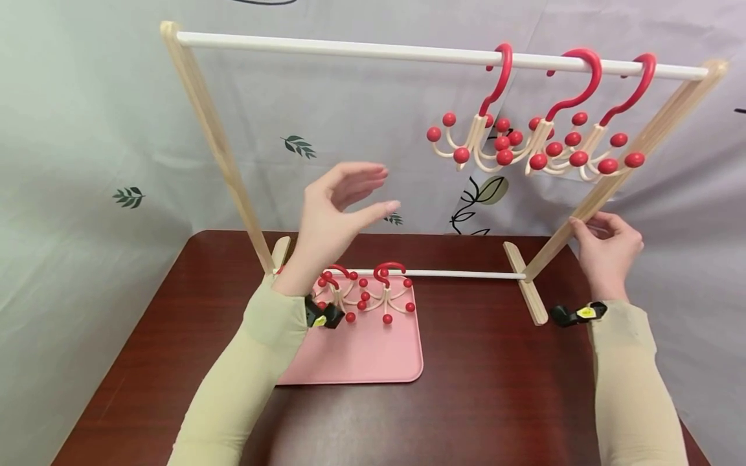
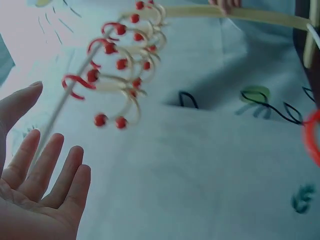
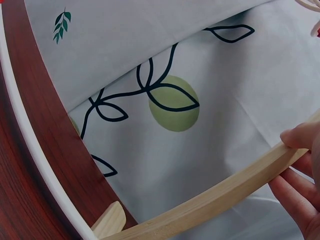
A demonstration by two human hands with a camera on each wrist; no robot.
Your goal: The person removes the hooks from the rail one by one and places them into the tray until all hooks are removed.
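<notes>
My left hand is raised above a pink tray, thumb apart from the fingers and nothing between them. In the left wrist view its fingers are spread below the rack's white top rod. My right hand grips the right wooden post of the rack, thumb on one side and fingers on the other. Three octopus-style hangers with red hooks and red-tipped cream arms hang toward the rod's right end. More such hangers lie on the tray, partly hidden by my left wrist.
The rack's left post rises behind my left forearm. A lower white rod joins the posts near the dark red-brown table. The right foot stands on the table. Leaf-patterned cloth hangs behind.
</notes>
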